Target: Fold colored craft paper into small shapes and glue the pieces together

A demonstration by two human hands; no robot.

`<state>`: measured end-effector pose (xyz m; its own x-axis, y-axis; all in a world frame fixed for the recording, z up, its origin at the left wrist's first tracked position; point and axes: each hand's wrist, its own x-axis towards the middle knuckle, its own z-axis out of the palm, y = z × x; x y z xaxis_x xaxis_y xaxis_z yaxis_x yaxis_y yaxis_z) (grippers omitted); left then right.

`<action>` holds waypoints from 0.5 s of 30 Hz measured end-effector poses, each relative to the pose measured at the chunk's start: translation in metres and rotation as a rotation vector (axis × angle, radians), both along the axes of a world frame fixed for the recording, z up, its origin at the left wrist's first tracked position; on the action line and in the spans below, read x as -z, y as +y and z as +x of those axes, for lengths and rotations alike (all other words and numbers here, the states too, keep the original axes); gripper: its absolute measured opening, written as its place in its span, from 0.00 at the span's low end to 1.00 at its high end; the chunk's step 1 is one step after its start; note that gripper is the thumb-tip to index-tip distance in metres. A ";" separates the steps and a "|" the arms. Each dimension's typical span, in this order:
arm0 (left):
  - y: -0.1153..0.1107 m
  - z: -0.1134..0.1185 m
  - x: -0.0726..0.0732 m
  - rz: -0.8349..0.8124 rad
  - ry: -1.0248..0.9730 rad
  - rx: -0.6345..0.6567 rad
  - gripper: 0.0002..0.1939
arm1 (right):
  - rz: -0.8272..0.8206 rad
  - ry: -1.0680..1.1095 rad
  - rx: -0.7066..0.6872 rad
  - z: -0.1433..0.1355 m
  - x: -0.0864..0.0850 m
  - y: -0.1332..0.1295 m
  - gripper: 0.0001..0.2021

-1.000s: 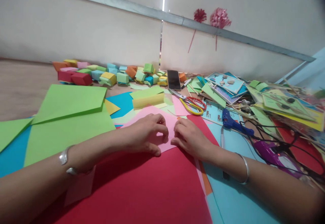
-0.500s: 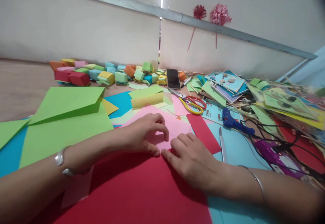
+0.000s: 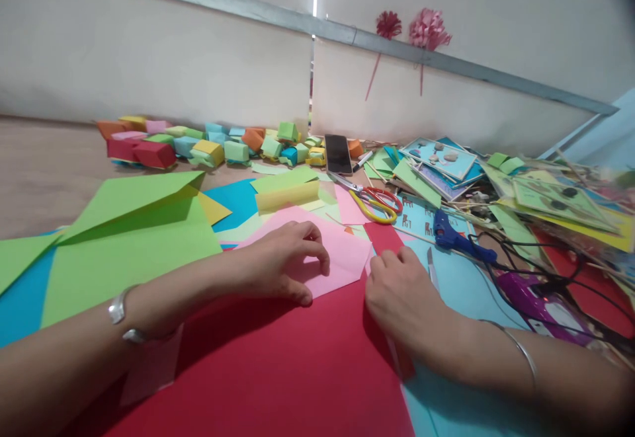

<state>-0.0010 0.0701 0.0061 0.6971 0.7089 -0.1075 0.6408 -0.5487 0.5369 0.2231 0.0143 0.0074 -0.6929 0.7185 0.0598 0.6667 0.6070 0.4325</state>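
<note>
My left hand [image 3: 288, 262] rests over a pink sheet of paper [image 3: 342, 255], fingers bent and apart from the thumb. Its thumb tip lies at the border of the pink sheet and a large red sheet [image 3: 297, 364], which spreads out in front of me. My right hand [image 3: 404, 298] is closed, knuckles up, at the red sheet's right side. Under it is a narrower red paper strip [image 3: 385, 235], showing above and below the hand; the fingertips are hidden. A craft knife [image 3: 432, 268] lies just right of this hand, its lower part covered.
Scissors [image 3: 374, 202], a phone [image 3: 338, 154] and a blue-and-purple glue gun [image 3: 461, 238] with black cable lie beyond. Folded paper blocks [image 3: 156, 154] line the wall at left. Green sheets [image 3: 133, 258] cover the left side; picture cards [image 3: 441, 159] are heaped at right.
My right hand has moved right, away from my left thumb, and closed over the red strip. The strip has shifted toward me. My left hand has stayed in place.
</note>
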 end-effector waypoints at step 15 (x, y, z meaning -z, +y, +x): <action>-0.012 0.005 -0.010 0.333 0.020 0.010 0.11 | 0.340 0.206 -0.221 -0.003 0.002 0.019 0.11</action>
<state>0.0041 0.0578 0.0165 0.7046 0.7002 0.1149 0.6430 -0.6985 0.3140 0.2206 0.0330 0.0057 -0.7766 0.4702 0.4193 0.6299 0.5908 0.5042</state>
